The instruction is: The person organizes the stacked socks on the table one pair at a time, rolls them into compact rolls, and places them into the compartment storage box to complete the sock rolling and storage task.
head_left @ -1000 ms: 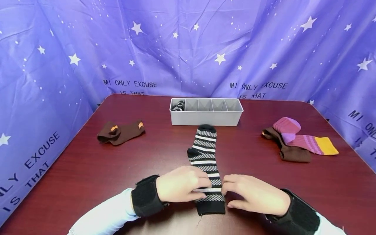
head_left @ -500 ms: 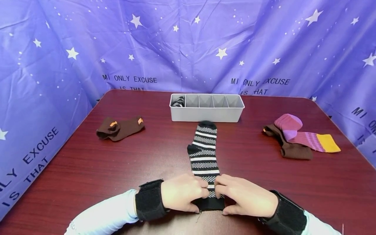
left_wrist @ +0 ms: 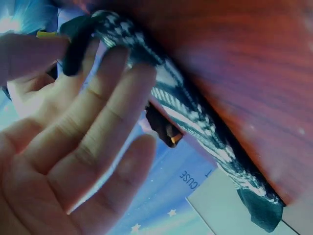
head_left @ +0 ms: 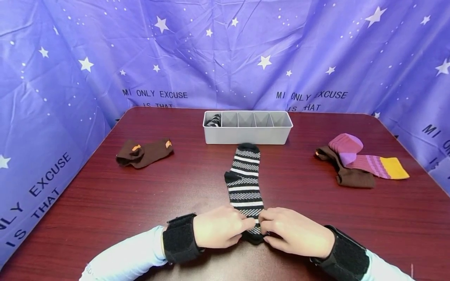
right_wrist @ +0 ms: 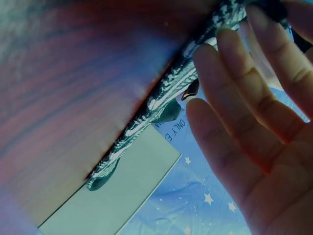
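Observation:
A black sock with white and grey stripes [head_left: 245, 187] lies lengthwise before me, its toe pointing away and its heel to the left. At its near end, my left hand [head_left: 222, 227] and right hand [head_left: 297, 231] pinch the black cuff from either side. In the left wrist view the cuff [left_wrist: 76, 54] bends up between thumb and fingers, while the other fingers lie along the sock. The right wrist view has the cuff [right_wrist: 274, 11] at the index fingertip and thumb, the remaining fingers extended beside the stripes.
Beyond the toe stands a grey divided box [head_left: 246, 135], a striped sock bundle [head_left: 213, 121] in its leftmost compartment. A brown sock [head_left: 151, 153] lies at left. On the right, a pink sock with a yellow cuff [head_left: 377, 166] overlaps another brown sock [head_left: 355, 178].
Both hands have moved to the cuff and taken hold of it. The cuff edge, flat half a second ago, is now raised and bent back away from me.

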The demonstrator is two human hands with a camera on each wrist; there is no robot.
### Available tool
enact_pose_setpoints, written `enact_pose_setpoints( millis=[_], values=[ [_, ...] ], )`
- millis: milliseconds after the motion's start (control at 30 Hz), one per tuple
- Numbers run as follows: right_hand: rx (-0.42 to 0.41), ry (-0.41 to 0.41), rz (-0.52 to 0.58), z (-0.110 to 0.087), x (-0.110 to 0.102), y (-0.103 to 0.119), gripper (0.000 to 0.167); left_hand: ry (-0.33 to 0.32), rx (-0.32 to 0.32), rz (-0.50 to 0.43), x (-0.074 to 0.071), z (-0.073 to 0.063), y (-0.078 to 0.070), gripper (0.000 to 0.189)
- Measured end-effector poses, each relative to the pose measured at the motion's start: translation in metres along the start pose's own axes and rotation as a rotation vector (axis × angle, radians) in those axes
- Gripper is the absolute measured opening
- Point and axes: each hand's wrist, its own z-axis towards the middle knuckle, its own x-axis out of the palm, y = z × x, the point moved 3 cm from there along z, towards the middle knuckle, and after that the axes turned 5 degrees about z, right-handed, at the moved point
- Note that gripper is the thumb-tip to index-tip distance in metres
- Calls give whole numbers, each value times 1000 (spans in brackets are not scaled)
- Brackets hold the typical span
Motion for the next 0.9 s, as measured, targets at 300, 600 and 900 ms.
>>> enact_pose_setpoints(
  millis=[300, 600, 900],
  values=[
    [-1, -48, 51, 2, -2, -2, 24, 21, -25, -17, 1, 0, 4, 8],
    [38, 8, 34, 0, -3, -5, 21, 57, -58, 47, -1, 1, 5, 19],
    [21, 10, 4, 2, -3, -5, 34, -3, -58, 47, 2, 0, 5, 18]
  ],
)
